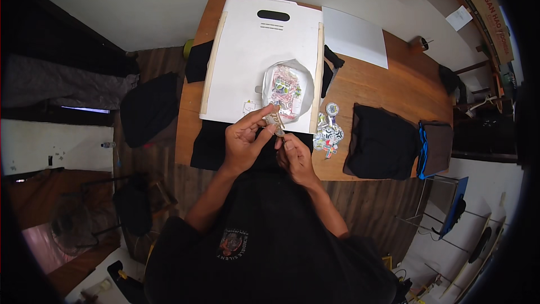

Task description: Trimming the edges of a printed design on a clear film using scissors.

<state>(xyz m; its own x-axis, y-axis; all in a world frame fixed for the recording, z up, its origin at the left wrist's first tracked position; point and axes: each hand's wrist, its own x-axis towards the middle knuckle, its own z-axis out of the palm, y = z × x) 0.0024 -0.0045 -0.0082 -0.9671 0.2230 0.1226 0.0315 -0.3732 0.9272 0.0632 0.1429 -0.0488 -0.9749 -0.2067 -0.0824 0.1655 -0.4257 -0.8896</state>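
My left hand [245, 137] pinches a small printed sticker [274, 118] between thumb and fingers, over the near rim of a white bowl. Close beside it, my right hand [296, 159] is closed, its fingertips meeting the sticker's lower end. A small dark thing shows between the right fingers, too small to name. The white bowl [308, 93] has a crumpled-looking rim and holds printed paper pieces [286, 87] in pink, green and white. Right of the hands, a pile of cut-out stickers [328, 130] lies on the wooden table.
The bowl rests on a white board [239, 50] with a slot handle, on the wooden table [360, 87]. Folded black cloth [382, 142] and a brown folded cloth [436, 147] lie to the right. A white sheet [357, 36] and a brown cup [418, 45] are farther back.
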